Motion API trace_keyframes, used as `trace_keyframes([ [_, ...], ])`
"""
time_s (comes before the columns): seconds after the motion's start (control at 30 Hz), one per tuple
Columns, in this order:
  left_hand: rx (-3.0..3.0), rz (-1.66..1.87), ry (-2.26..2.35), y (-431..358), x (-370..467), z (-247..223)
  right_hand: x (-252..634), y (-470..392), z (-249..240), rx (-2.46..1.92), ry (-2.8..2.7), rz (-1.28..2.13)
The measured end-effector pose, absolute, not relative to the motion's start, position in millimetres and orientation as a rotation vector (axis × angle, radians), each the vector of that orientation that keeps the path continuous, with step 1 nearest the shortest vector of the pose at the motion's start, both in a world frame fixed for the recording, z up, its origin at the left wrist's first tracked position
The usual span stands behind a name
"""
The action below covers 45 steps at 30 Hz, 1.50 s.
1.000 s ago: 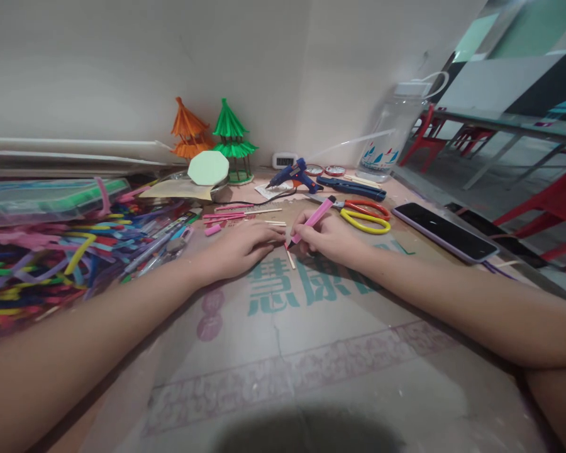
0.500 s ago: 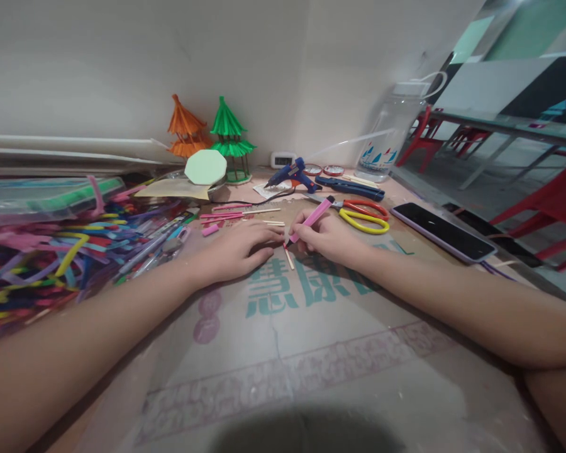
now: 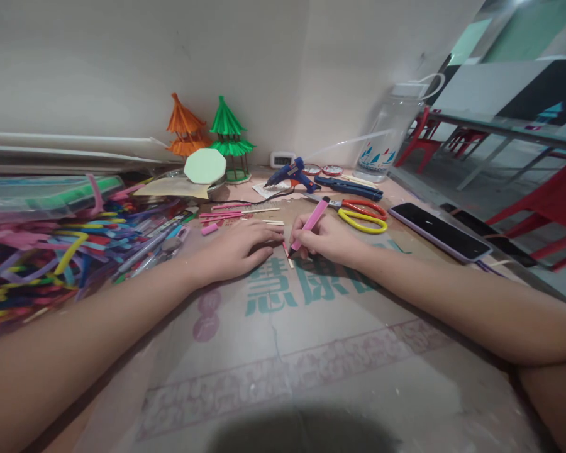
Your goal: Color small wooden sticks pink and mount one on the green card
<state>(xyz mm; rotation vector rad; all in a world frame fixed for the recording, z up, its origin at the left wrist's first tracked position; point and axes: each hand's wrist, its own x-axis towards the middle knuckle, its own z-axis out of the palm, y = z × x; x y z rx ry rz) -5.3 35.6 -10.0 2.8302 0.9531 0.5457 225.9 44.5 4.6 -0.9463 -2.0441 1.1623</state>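
Pink marker [image 3: 312, 222] sits pinched in the right hand [image 3: 327, 238], a thin stick [image 3: 287, 252] just left of that grip. Whether the left hand [image 3: 240, 248] pins the stick is unclear.

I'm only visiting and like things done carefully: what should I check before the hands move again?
1. Right hand gripping the pink marker: ok.
2. Pink cap off the marker: ok, it lies near the left hand.
3. Left hand pinning the small stick: cannot tell; its fingertips are by the far end.
4. Small stick pink all along: not ok, its near end is pale.
5. Scissors apart from the right hand: ok.
6. Glue gun cool: cannot tell.
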Motion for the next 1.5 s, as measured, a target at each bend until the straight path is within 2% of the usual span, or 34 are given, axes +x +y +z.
trace_keyframes([
  [0.17, 2.834, 0.532, 0.955, 35.7, -4.8, -9.4, 227.4, 43.1, 6.3, -0.904, -2.065, 1.208],
  [0.57, 2.83, 0.581, 0.93, 36.2, -5.1, -10.2, 226.8, 42.8, 6.2, -0.975, -1.984, 1.075],
  [0.87, 2.813, 0.584, 0.935, 35.6, -5.0, -10.4, 226.0, 41.1, 8.0, -0.967, -1.947, 1.164],
  [1.5, 2.835, 0.574, 0.947, 36.7, -5.1, -11.7, 225.7, 43.1, 3.3, -1.031, -2.053, 1.002],
])
